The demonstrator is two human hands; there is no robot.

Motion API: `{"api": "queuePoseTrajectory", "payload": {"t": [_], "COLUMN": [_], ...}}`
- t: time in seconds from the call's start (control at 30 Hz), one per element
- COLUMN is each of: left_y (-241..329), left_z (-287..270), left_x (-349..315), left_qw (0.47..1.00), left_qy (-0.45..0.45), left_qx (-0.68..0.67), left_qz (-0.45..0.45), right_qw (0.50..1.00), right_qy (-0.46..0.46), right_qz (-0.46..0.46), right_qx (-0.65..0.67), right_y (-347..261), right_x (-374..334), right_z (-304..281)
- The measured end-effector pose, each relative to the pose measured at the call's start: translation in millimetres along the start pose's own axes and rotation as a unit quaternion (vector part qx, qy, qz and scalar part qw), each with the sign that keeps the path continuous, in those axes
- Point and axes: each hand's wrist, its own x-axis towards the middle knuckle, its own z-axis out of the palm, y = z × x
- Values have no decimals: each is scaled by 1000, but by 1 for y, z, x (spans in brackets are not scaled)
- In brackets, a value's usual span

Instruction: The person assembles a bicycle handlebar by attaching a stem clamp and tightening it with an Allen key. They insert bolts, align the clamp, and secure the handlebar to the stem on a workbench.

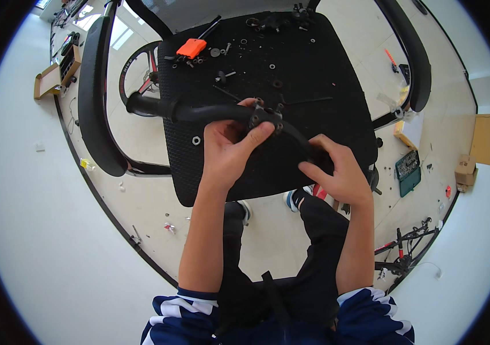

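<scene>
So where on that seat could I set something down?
The front of the seat is bare between the left hand and right hand, and at the left corner below the silver nut. The back is crowded: orange block, loose parts.

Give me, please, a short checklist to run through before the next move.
1. Left hand on the clamp: ok, thumb against it.
2. Right hand on the bar: ok, on the curved part to the right.
3. Clamp tightness: cannot tell.
4. Nut put away: not ok, loose on the chair seat.
5. Floor tidy: not ok, cluttered on both sides.
</scene>
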Motion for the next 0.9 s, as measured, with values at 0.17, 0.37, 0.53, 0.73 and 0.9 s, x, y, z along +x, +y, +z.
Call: {"api": "queuePoseTrajectory", "payload": {"t": [0.17,0.37,0.53,0.73,0.9], "left_y": [-12,-31,-16,6,3], "left_z": [11,12,2,-43,-76], "left_x": [3,7,6,-10,4], "left_qw": [991,977,953,822,740], "left_qy": [91,102,84,116,94], "left_qx": [4,53,236,520,642], "left_qz": [-95,-179,-169,200,178], "right_qw": [974,964,959,953,950], "right_qy": [60,-16,-34,-49,-50], "right_qz": [72,128,135,170,176], "right_qx": [-207,-233,-245,-247,-251], "right_y": [-1,17,28,22,17], "right_x": [16,30,35,38,37], "right_z": [7,3,-3,-2,-3]}}
